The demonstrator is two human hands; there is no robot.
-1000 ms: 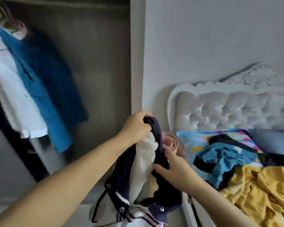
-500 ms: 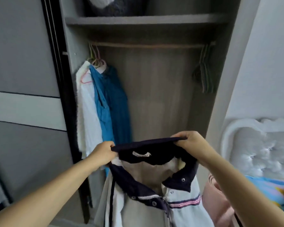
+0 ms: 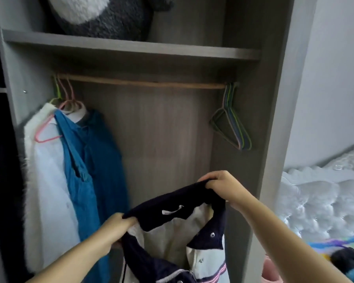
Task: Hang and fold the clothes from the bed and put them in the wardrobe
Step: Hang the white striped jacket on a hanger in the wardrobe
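i've turned from the bed to the wardrobe (image 3: 274,119); my left hand (image 3: 119,225) and right hand (image 3: 223,186) pinch the jacket (image 3: 172,231) collar, ready for hangers (image 3: 231,123).

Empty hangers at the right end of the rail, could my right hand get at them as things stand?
Probably not yet. The way up to the hangers looks free, with nothing hanging in front of them, but your right hand has its grip on the jacket collar, as does the left hand.
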